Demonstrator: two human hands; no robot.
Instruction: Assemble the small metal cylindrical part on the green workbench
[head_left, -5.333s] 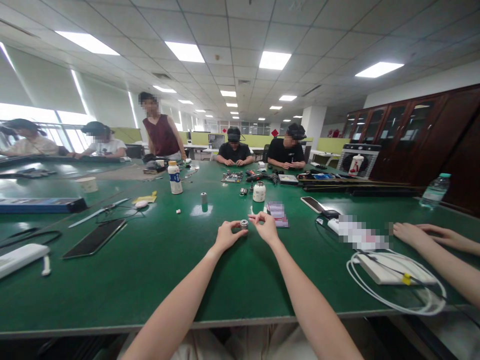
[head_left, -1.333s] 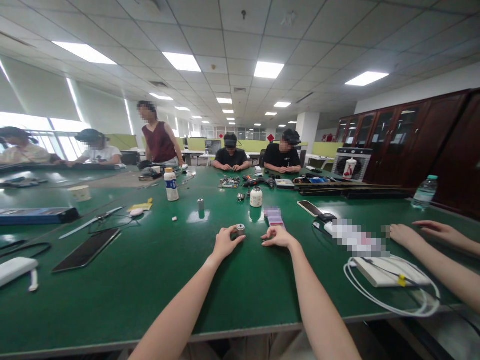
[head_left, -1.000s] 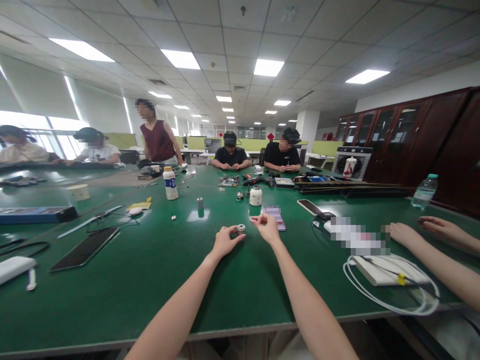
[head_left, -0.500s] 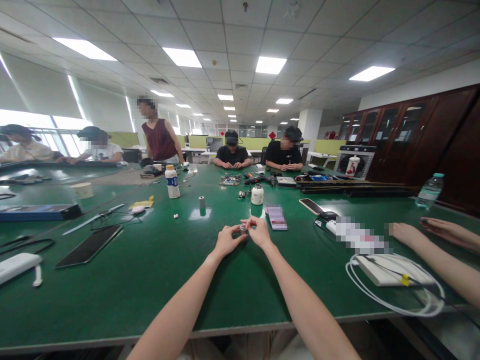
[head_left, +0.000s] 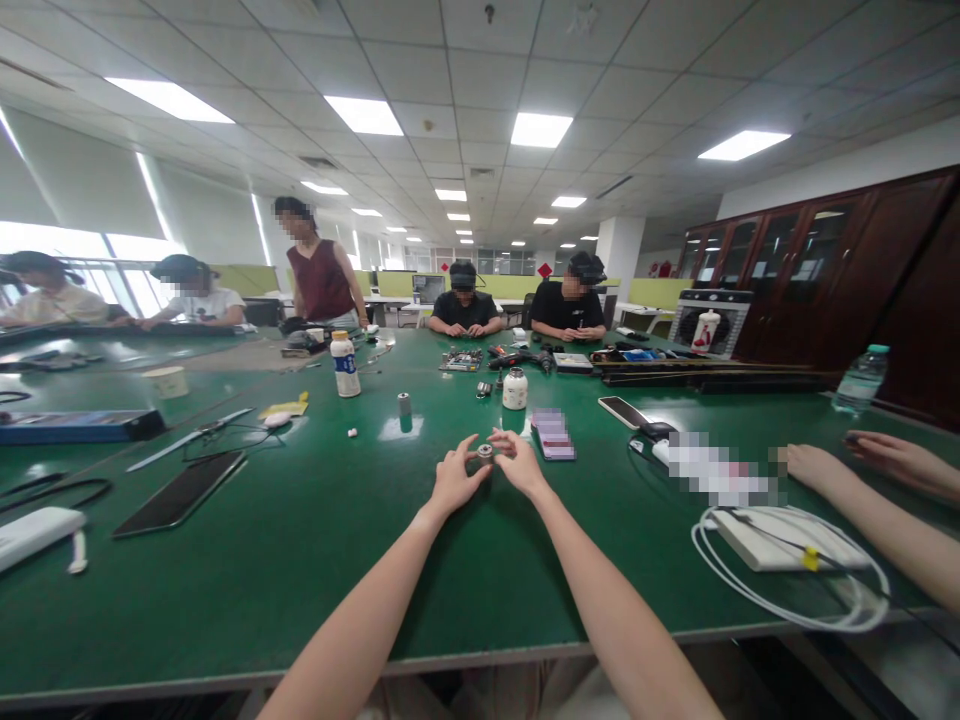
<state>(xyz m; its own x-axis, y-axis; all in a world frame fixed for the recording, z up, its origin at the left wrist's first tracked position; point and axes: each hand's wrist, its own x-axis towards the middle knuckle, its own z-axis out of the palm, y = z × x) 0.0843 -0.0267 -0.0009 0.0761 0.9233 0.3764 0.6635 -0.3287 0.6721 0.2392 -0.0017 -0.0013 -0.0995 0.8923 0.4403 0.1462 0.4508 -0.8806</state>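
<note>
A small round metal cylinder [head_left: 485, 455] with a ring-like top stands upright near the middle of the green table, between my two hands. My left hand [head_left: 454, 480] has its thumb at the near side of the cylinder and its fingers curved round the left side. To the right, my right hand [head_left: 517, 466] is spread, thumb and forefinger apart, close beside the cylinder with nothing visible in it. A similar grey metal cylinder [head_left: 404, 403] stands farther off to the left. Beyond my right hand are a white jar [head_left: 514, 389] and a phone with a lit screen [head_left: 553, 435].
On the left lie a dark tablet [head_left: 180, 493], a white-and-blue bottle [head_left: 345, 365] and a paper cup [head_left: 166, 381]. To the right are a coiled white cable [head_left: 787, 625] on a pale box and another person's hands [head_left: 817, 470]. Other people sit across the table [head_left: 360, 600].
My right hand has let go of the cylinder's top and its fingers have spread away to the right. My left hand's fingers have loosened slightly, showing more of the top.
</note>
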